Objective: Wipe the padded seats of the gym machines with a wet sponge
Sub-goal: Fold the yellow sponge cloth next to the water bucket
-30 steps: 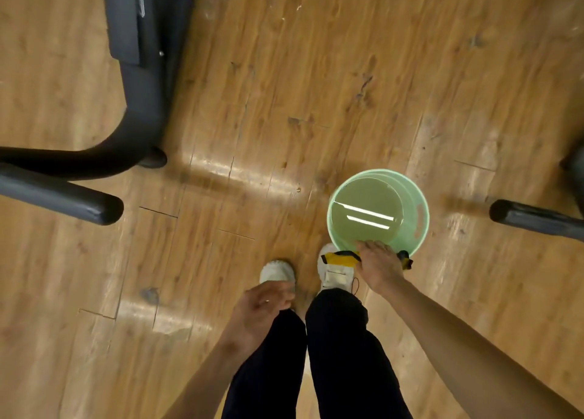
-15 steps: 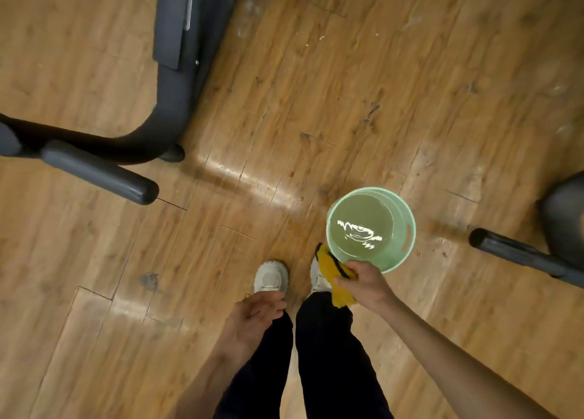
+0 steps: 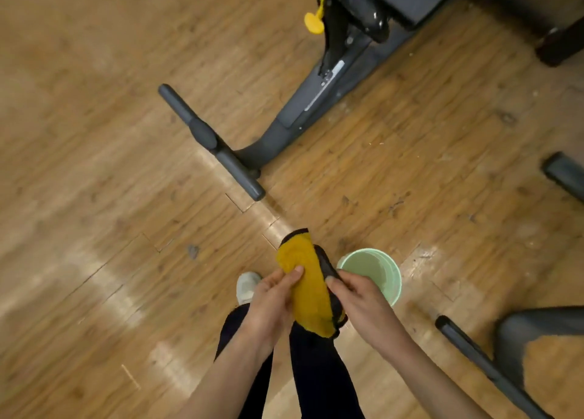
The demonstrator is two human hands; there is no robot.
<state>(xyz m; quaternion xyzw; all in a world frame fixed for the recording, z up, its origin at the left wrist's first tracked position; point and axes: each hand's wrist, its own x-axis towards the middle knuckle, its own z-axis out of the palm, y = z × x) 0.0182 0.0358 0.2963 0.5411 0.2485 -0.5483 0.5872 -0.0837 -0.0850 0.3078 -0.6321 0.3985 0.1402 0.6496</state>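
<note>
I hold a long yellow sponge with a black edge in front of me, above my legs. My left hand grips its left side, thumb pressed on the yellow face. My right hand pinches the black edge on the right side. Just behind my right hand a pale green bucket with water stands on the wooden floor. A dark gym machine stands ahead, with its base bar reaching toward me; its padded seat is not clearly in view.
A yellow adjustment knob hangs on the machine at the top. Another machine's grey frame and foot bar sit at the lower right, and a bar end at the right edge. Bare wooden floor spreads to the left.
My right hand lifted the sponge away from the bucket rim and up in front of me. My left hand came up and took hold of it too. The view swung toward the machine.
</note>
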